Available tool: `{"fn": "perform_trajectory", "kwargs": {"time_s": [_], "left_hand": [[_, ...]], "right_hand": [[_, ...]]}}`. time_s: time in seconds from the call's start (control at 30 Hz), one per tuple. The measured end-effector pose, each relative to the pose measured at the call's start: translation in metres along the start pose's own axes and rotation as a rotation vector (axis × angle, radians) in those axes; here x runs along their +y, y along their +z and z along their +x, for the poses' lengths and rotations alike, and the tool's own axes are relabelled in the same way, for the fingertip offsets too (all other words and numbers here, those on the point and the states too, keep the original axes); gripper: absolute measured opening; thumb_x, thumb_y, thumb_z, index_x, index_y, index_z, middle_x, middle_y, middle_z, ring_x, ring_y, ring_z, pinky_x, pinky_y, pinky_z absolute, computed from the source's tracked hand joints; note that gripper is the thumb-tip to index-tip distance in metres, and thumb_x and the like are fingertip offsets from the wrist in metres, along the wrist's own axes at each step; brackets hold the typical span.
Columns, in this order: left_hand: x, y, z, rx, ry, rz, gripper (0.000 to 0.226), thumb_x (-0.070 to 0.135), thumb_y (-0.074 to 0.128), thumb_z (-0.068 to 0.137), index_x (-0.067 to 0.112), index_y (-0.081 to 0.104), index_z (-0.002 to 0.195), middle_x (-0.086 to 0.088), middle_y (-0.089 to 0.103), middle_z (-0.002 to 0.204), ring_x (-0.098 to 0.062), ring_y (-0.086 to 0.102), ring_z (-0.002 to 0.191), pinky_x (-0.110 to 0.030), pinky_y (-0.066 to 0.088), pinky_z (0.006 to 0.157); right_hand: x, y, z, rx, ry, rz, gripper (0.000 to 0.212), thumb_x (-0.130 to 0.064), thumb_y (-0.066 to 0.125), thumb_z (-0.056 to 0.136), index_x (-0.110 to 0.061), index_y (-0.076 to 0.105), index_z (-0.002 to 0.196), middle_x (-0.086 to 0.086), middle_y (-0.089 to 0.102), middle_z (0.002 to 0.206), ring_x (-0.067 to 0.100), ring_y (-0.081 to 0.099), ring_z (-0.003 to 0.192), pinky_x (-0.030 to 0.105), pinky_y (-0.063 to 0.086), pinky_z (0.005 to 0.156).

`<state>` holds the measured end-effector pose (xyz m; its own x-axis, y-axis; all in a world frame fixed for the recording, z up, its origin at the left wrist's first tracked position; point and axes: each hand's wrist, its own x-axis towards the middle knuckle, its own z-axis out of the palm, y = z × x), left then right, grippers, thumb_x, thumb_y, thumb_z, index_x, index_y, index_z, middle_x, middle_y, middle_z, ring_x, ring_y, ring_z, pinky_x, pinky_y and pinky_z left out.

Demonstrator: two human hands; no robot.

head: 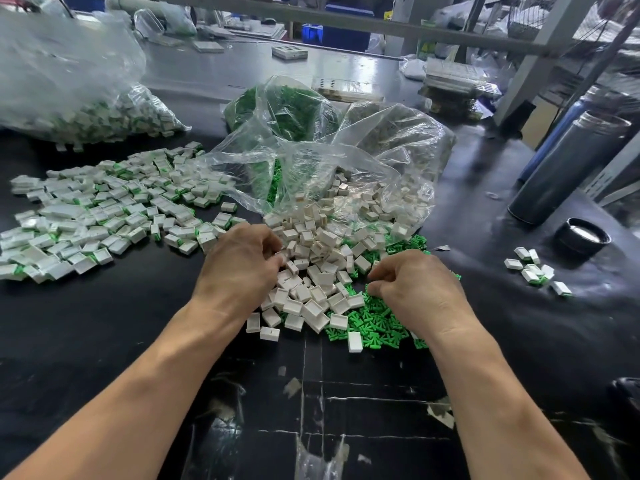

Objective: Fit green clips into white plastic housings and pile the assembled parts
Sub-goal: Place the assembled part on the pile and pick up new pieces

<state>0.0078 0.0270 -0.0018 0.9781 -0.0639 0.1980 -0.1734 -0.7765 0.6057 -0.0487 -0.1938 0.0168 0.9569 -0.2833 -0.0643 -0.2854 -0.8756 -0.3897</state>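
A heap of empty white housings (313,271) lies in front of me, spilling out of a clear bag (332,174). Loose green clips (375,323) spread under and right of the heap. My left hand (239,268) rests on the heap's left side with fingers curled in among the housings. My right hand (419,289) sits over the green clips, its fingertips pinched together at the heap's right edge. Whatever either hand grips is hidden by the fingers. The pile of assembled white-and-green parts (104,213) covers the table to the left.
A clear bag of green clips (284,109) stands behind the heap, and a big bag of assembled parts (79,98) at far left. A grey flask (568,168), its black lid (581,237) and a few assembled parts (535,270) are on the right. Torn tape marks the black table (346,393).
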Motion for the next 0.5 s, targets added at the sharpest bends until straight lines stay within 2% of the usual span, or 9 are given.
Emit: {"fn": "perform_trajectory", "kwargs": {"time_s": [0.03,0.1,0.17,0.27,0.33,0.4,0.43,0.5], "left_hand": [[0.000,0.000,0.000,0.026,0.026,-0.028,0.014,0.025,0.077,0.091,0.023,0.072,0.104,0.007,0.064,0.099,-0.002,0.059,0.083,-0.013,0.047,0.072],[0.001,0.001,0.000,0.076,0.078,-0.097,0.018,0.020,0.075,0.092,0.021,0.071,0.109,0.007,0.062,0.101,0.002,0.058,0.083,-0.007,0.044,0.068],[0.003,0.001,-0.001,0.101,0.095,-0.223,0.018,0.018,0.074,0.092,0.022,0.070,0.110,0.010,0.063,0.100,0.002,0.062,0.084,-0.005,0.049,0.069],[0.008,0.000,-0.002,0.020,0.043,-0.559,0.017,0.017,0.074,0.093,0.023,0.072,0.108,0.007,0.072,0.099,-0.003,0.070,0.088,-0.011,0.055,0.074],[0.014,-0.001,-0.004,-0.071,-0.028,-0.845,0.017,0.015,0.076,0.089,0.021,0.074,0.106,0.004,0.076,0.099,-0.010,0.074,0.092,-0.022,0.059,0.081],[0.021,0.000,-0.005,-0.148,-0.117,-1.153,0.020,0.016,0.077,0.080,0.014,0.076,0.100,-0.005,0.077,0.097,-0.021,0.074,0.093,-0.032,0.060,0.087],[0.024,0.001,-0.005,-0.177,-0.148,-1.268,0.021,0.016,0.076,0.077,0.011,0.076,0.097,-0.009,0.076,0.095,-0.024,0.073,0.090,-0.033,0.061,0.086],[0.027,0.005,-0.007,-0.214,-0.163,-1.359,0.022,0.015,0.075,0.076,0.007,0.076,0.096,-0.014,0.074,0.092,-0.024,0.072,0.084,-0.031,0.063,0.079]], "right_hand": [[-0.001,0.001,0.000,0.007,-0.001,-0.010,0.005,-0.039,0.078,0.089,-0.036,0.078,0.092,-0.014,0.074,0.094,0.016,0.066,0.093,0.030,0.048,0.080],[-0.002,0.002,0.001,0.009,-0.003,-0.026,0.003,-0.038,0.078,0.088,-0.037,0.077,0.086,-0.014,0.073,0.092,0.016,0.066,0.091,0.029,0.046,0.078],[-0.001,0.003,0.002,0.004,0.000,-0.027,0.012,-0.038,0.079,0.087,-0.037,0.071,0.078,-0.016,0.071,0.088,0.014,0.065,0.088,0.029,0.047,0.077],[0.003,0.004,0.002,0.021,-0.009,0.069,0.014,-0.036,0.080,0.086,-0.031,0.070,0.077,-0.015,0.070,0.083,0.012,0.065,0.084,0.033,0.054,0.080],[0.003,0.005,0.001,0.078,-0.051,0.283,0.011,-0.032,0.079,0.088,-0.028,0.072,0.081,-0.012,0.070,0.081,0.010,0.067,0.080,0.032,0.056,0.073],[-0.002,0.004,-0.002,0.073,-0.106,0.664,0.010,-0.023,0.080,0.090,-0.025,0.073,0.083,-0.008,0.071,0.077,0.010,0.070,0.074,0.029,0.060,0.065],[-0.006,0.003,-0.004,0.036,-0.139,0.827,0.010,-0.019,0.080,0.090,-0.024,0.074,0.083,-0.007,0.072,0.075,0.010,0.070,0.071,0.032,0.063,0.066],[-0.013,0.004,-0.007,-0.014,-0.235,0.957,0.010,-0.018,0.080,0.090,-0.024,0.074,0.085,-0.006,0.072,0.073,0.009,0.067,0.068,0.032,0.062,0.067]]}}
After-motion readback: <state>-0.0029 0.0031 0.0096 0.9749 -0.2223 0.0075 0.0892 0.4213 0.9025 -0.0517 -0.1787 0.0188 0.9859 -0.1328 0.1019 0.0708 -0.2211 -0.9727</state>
